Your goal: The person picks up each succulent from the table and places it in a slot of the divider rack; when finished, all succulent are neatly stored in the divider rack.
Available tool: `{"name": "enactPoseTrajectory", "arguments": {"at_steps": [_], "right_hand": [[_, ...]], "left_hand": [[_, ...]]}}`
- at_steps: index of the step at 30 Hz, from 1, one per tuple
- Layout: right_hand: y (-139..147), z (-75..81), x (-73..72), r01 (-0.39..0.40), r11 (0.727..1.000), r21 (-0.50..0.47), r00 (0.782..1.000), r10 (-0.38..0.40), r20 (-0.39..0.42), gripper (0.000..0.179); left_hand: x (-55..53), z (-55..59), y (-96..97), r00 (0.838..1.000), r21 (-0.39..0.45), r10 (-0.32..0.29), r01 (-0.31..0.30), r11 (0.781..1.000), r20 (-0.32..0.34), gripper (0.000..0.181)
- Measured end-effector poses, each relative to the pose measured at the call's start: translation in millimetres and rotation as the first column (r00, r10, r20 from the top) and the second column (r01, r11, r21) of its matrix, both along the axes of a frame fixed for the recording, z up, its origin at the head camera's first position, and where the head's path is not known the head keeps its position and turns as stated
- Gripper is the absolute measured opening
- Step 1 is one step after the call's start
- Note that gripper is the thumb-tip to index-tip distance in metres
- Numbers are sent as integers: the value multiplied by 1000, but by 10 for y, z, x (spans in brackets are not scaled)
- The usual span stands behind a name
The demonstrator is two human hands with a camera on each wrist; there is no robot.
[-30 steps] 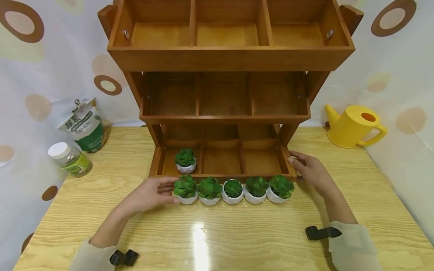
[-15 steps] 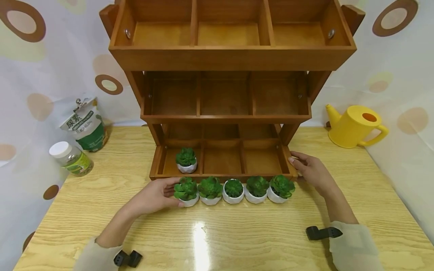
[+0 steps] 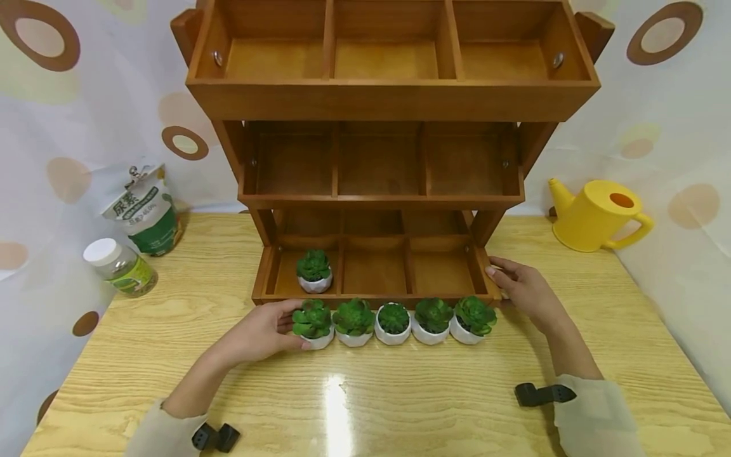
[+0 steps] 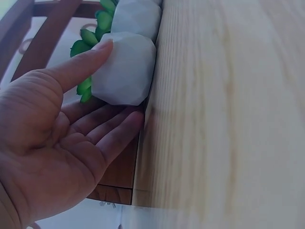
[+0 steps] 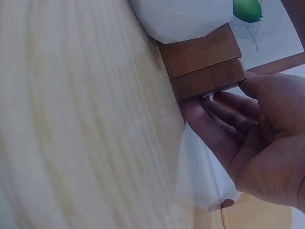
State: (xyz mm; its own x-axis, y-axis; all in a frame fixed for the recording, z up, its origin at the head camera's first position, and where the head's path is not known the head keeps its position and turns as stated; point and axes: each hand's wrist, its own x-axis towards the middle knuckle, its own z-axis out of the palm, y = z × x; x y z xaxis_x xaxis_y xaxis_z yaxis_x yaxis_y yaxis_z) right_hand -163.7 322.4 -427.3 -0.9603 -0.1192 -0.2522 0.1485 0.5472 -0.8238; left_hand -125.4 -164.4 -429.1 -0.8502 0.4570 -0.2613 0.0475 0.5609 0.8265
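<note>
My left hand (image 3: 259,331) is at the leftmost potted succulent (image 3: 316,341) in a front row of several on the table. Its thumb lies on the front of the faceted white pot (image 4: 126,69) in the left wrist view, and the other fingers reach round the pot's left side and back. Some fingertips are hidden behind it. My right hand (image 3: 528,292) touches the right end of the brown wooden rack (image 3: 374,301); in the right wrist view the thumb is at one edge of the rack's end (image 5: 209,81), with the fingers against its side.
Another potted succulent (image 3: 314,271) stands in the lower tier's left compartment. A white-capped jar (image 3: 120,268) and a green-and-white bag (image 3: 147,212) are at left. The yellow watering can (image 3: 599,216) is at right. Upper rack tiers overhang the back of the table (image 3: 411,400).
My left hand has moved a little to the right, bringing its thumb onto the leftmost pot, which has shifted slightly. My right hand stays at the rack's end.
</note>
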Motion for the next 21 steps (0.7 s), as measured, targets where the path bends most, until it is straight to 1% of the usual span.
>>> {"name": "enactPoseTrajectory", "arguments": {"at_steps": [4,6,9,12,18,21], "right_hand": [[-11,8,-6,-6,1000,8,1000,6,-11,68],[-16,15,-11,-6,1000,12,1000,6,-14,68],[-15,14,-18,-7,1000,16,1000,7,-12,68],[-4,-1,-22,-4,1000,17,1000,5,-10,66],[-2,2,1,1,1000,26,1000,-1,-15,67],[-2,-3,7,-3,1000,27,1000,4,-21,67]], "left_hand": [[3,22,-29,999,14,-31,31,999,-16,74],[2,38,-45,999,42,-44,45,998,-17,69],[-2,76,-66,999,94,-47,48,994,-18,65],[-9,112,-80,999,132,-34,36,991,-15,65],[1,186,-94,999,99,3,1,995,-45,67],[6,242,-97,998,99,17,-11,995,-66,67]]}}
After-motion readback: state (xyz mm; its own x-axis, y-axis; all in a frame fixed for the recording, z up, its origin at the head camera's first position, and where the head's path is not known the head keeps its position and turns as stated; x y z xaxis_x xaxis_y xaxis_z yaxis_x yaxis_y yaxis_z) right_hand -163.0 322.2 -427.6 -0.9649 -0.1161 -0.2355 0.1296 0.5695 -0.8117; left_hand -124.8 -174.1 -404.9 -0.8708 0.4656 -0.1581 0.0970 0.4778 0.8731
